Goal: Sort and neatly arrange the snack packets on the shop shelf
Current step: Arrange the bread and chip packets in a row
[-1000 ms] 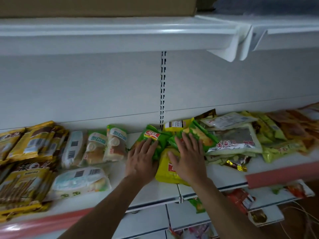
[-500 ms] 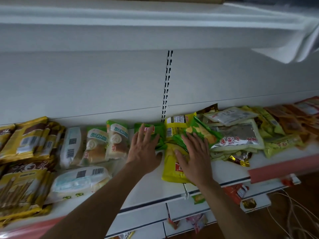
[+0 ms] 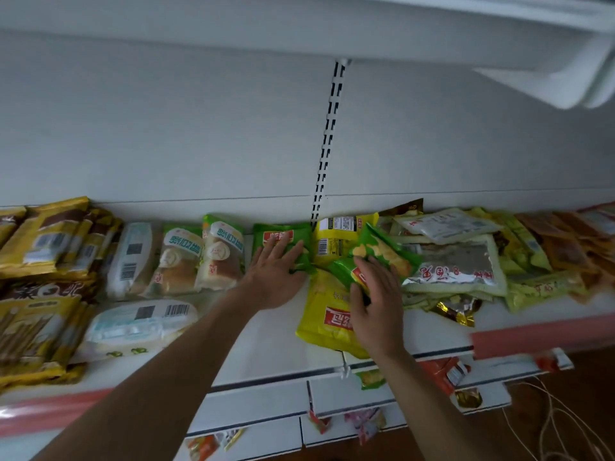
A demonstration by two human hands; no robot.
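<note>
Green packet with a red label (image 3: 283,239) lay flat at the back of the white shelf (image 3: 266,344), just left of the slotted upright (image 3: 327,138). Left hand (image 3: 276,274) rested on it palm down, fingers straight and spread, gripping nothing. Bread packets (image 3: 199,257) sat just beside it to the left. White barcoded packets (image 3: 133,257) lay beyond those, and one more white packet (image 3: 139,322) lay nearer the front edge. Yellow-and-brown packets (image 3: 43,241) were stacked at far left.

Right hand (image 3: 377,307) lay over a second green packet (image 3: 346,272), which sat tilted across a large yellow packet (image 3: 324,317) lying flat near the shelf front. Fingers were nearly straight on top, thumb along the packet's near edge. Could not tell whether thumb and fingers pinched it or only pressed; some blur here.

A crisps packet (image 3: 387,252), also green, lay just past the fingertips, partly over a silver-windowed packet (image 3: 456,264). A barcoded yellow packet (image 3: 332,242) sat against the back wall. Further right was a loose heap of pale green packets (image 3: 539,287) and orange packets (image 3: 572,241), overlapping. A red strip (image 3: 532,334) ran along the shelf front on the right.
</note>
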